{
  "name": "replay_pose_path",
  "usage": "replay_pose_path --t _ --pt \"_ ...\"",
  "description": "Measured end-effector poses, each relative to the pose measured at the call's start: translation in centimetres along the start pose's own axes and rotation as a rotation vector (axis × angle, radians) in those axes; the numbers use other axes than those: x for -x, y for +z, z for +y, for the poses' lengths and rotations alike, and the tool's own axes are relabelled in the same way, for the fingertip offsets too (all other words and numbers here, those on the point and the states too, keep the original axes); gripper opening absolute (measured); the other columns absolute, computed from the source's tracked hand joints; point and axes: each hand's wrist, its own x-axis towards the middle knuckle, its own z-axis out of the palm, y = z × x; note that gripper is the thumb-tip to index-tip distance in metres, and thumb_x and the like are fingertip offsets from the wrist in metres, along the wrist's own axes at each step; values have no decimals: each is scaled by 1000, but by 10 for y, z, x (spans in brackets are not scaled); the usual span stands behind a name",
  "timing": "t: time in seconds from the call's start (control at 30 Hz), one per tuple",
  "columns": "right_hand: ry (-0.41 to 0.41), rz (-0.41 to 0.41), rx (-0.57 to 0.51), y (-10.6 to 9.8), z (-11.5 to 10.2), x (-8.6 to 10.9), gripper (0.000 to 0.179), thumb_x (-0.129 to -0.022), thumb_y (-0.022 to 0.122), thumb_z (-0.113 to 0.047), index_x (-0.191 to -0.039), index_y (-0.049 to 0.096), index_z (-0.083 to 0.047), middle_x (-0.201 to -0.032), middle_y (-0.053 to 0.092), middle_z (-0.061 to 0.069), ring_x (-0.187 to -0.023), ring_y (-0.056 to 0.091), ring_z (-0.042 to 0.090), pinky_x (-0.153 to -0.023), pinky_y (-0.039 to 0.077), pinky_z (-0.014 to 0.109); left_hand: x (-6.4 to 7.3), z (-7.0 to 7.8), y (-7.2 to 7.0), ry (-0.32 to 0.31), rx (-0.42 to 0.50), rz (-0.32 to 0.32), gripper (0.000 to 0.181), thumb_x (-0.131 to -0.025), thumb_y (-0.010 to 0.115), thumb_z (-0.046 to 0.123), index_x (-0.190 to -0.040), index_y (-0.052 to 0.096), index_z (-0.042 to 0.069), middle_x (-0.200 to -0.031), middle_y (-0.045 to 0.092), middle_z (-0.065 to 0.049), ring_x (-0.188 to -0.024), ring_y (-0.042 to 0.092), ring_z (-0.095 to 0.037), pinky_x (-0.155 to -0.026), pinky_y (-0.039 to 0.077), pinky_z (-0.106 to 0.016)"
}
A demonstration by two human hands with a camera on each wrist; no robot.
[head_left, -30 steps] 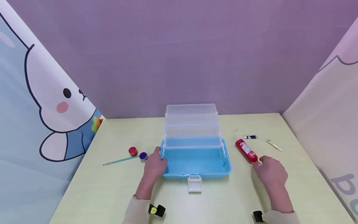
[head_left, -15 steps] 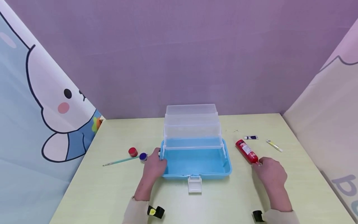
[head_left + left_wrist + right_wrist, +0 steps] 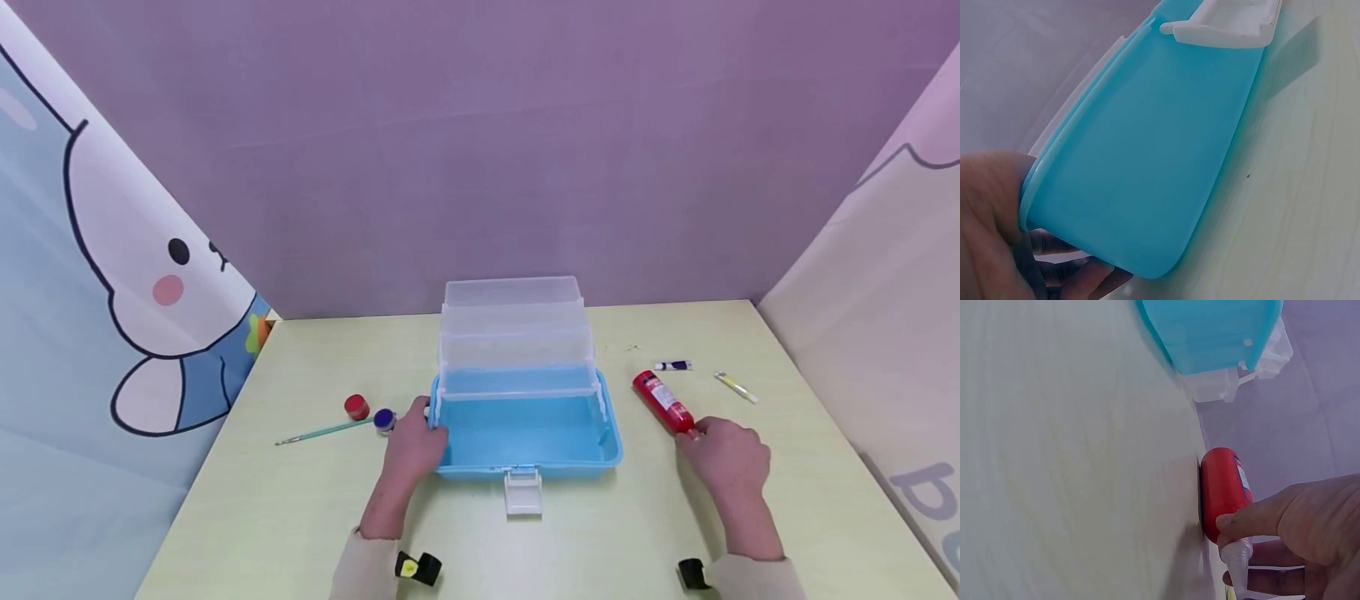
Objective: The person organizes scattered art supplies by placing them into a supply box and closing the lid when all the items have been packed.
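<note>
In the head view, a box stands at lower centre on the table, its lid behind, its latch at the front. The left hand is at the box's left end; just left lies a pot, with another pot farther left and a brush below that one. Right of the box lies a bottle, the right hand at its lower-right end. Behind the bottle lies a tube, with a stick to the tube's right.

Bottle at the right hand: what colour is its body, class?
Red; the bottle shows best in the head view.
</note>
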Motion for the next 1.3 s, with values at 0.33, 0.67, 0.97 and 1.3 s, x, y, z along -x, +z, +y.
replay_pose_path --t 0.33,0.67,0.97,1.3 --pt "47 -26 -112 0 -1 3 42 -85 68 -28 -106 67 8 -87 67 21 -75 56 37 -63 42 47 -1 -1 2 -17 5 -19 52 -91 55 16 -140 43 6 -125 59 -19 -108 58 -36 -86 48 -56" --pt "50 -30 -178 -6 -3 7 43 -89 65 -27 -113 65 9 -87 67 22 -73 54 32 -58 40 38 -1 -3 2 -19 8 -26 51 -91 55 17 -139 43 7 -123 60 -18 -105 59 -35 -85 49 -55" --pt "-43 145 -227 -7 -2 8 35 -88 69 -23 -107 69 6 -73 65 17 -91 54 45 -73 41 53 -1 -2 0 -17 16 -38 52 -91 55 18 -140 43 7 -122 60 -17 -101 59 -33 -82 51 -53" --pt "-143 287 -292 -24 -14 16 27 -82 75 -15 -97 71 7 -108 61 27 -104 46 51 -82 37 59 -3 -2 -1 -20 10 -38 52 -90 55 18 -140 43 7 -123 59 -17 -103 58 -33 -83 51 -53"
